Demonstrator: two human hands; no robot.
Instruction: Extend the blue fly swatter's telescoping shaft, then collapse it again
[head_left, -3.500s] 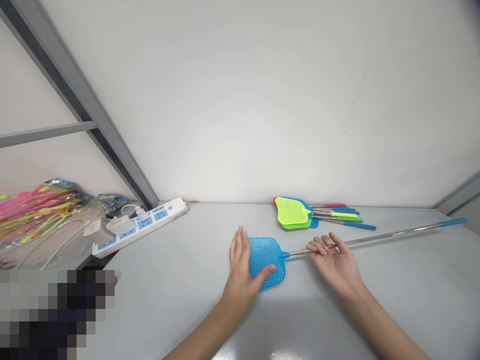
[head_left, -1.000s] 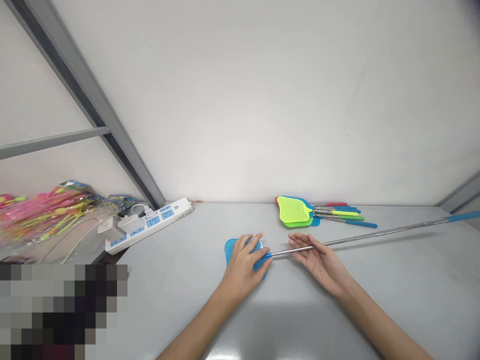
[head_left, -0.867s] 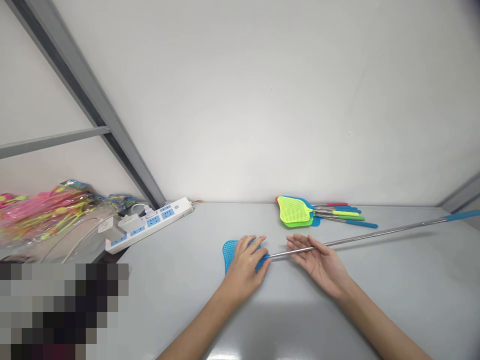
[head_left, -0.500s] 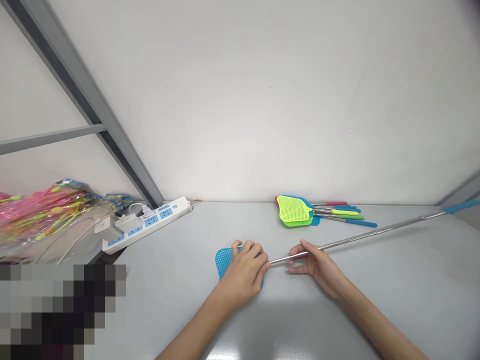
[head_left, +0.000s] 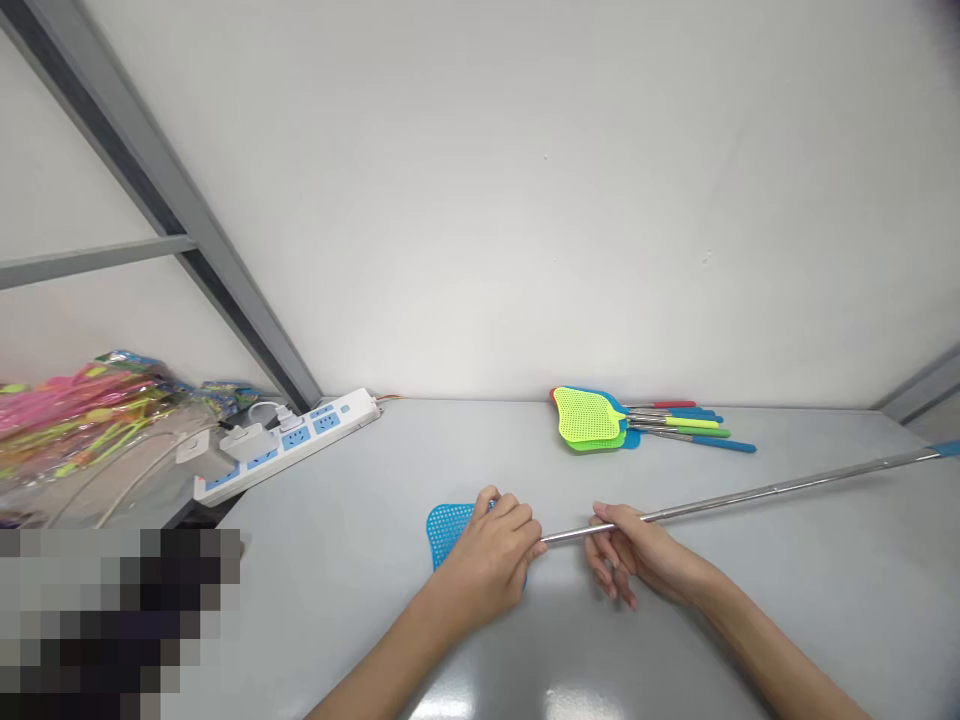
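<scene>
A blue fly swatter (head_left: pixel 448 528) with a long, drawn-out metal rod lies across the grey table. My left hand (head_left: pixel 496 548) is closed around its neck and covers part of the perforated head. Farther along the rod, my right hand (head_left: pixel 637 550) holds it between the thumb and index finger, palm turned up and the other fingers hanging loosely below. The rod slants up to the right, and its blue handle (head_left: pixel 946 449) is cut off by the picture's edge. Behind my hands lies a pile of fly swatters (head_left: pixel 589 417) with yellow, green, blue and red parts, their rods short.
A white power strip (head_left: pixel 289 447) with plugs and cables in it lies at the table's back left. Beyond it are clear plastic bags (head_left: pixel 97 410) of pink and yellow items. A grey metal frame (head_left: pixel 225 270) rises at the left, before the white wall.
The rod's handle end has dropped and shifted right, out of the picture for the most part. My right hand has moved slightly down, its lower fingers now pointing downward. My left hand keeps its hold.
</scene>
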